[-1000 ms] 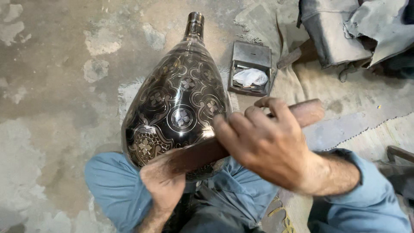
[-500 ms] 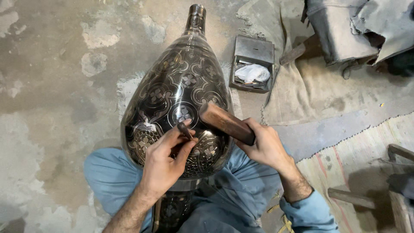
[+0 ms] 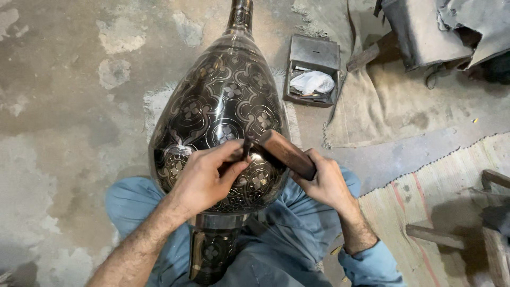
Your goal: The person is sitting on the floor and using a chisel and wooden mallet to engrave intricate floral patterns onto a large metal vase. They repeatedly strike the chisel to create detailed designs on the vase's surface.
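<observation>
Head view: a large dark metal vase (image 3: 223,114), engraved all over with floral medallions, is laid lengthwise across the lap of a seated person in blue clothing, its narrow neck pointed away over the concrete floor (image 3: 58,106). A slim chisel-like tool (image 3: 245,146) is pinched between the fingers of the left hand (image 3: 204,178) and set against the vase's belly, while a wooden block (image 3: 287,154) is gripped in the closed right hand (image 3: 324,180) and held with its end touching the tool's head. One second ago the block was raised high across the vase and the left hand sat low beneath it; half a second ago both hands had been brought together on the belly, and that arrangement is kept now. The change is judged to mark a shift from lifting to steady tapping, with the engraving well advanced, since most of the visible surface is already patterned. An open metal box (image 3: 313,72) with a crumpled white cloth lies just beyond the vase, beside a burlap sheet (image 3: 382,111) and a striped woven mat (image 3: 451,202).
</observation>
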`<state>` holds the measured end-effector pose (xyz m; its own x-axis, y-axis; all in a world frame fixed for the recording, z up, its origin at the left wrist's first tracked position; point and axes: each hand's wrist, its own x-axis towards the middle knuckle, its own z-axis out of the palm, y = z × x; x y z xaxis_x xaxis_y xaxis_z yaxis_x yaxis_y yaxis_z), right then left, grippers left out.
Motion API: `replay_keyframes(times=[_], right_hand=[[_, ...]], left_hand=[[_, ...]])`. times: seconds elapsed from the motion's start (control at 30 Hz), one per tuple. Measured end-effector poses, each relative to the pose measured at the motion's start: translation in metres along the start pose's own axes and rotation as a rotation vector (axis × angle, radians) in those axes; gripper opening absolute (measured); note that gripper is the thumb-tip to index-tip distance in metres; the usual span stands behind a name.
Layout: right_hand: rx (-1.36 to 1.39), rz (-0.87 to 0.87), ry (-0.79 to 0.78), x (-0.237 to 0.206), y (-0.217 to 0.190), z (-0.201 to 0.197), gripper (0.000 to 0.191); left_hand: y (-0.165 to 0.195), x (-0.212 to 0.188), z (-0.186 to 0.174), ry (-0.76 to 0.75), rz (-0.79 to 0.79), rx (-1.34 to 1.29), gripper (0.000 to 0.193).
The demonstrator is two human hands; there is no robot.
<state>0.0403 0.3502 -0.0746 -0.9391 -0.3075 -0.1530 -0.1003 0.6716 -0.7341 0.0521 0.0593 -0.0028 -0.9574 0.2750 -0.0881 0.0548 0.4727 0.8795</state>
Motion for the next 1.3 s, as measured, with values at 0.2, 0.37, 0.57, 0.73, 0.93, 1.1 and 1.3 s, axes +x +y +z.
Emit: replay_keyframes(times=[0.2,0.37,0.57,0.73,0.93,1.1,1.3], right_hand=[[0.014,-0.039,0.056,-0.003,0.006,0.0,0.039],[-0.05,-0.251,0.119,-0.002,0.001,0.0,0.039],[-0.218,-0.161,-0.151,0.026,-0.031,-0.035,0.05],[-0.098,-0.605,-0.027,0.053,-0.084,-0.077,0.043],[-0.246,-0.692,-0.12,0.072,-0.145,-0.1,0.041],[-0.64,-0.788,-0.189,0.084,-0.172,-0.097,0.029],[-0.717,-0.688,-0.243,0.086,-0.175,-0.099,0.027]], left_hand=[[0.001,0.002,-0.005,0.048,0.019,-0.054,0.04],[0.002,-0.017,0.009,0.179,-0.055,-0.091,0.026],[-0.003,-0.041,0.042,0.48,0.084,-0.165,0.023],[-0.011,-0.044,0.048,0.522,0.117,-0.134,0.027],[-0.013,-0.047,0.047,0.521,0.093,-0.101,0.028],[-0.015,-0.045,0.046,0.543,0.09,0.025,0.027],[-0.015,-0.042,0.043,0.505,0.071,0.015,0.024]])
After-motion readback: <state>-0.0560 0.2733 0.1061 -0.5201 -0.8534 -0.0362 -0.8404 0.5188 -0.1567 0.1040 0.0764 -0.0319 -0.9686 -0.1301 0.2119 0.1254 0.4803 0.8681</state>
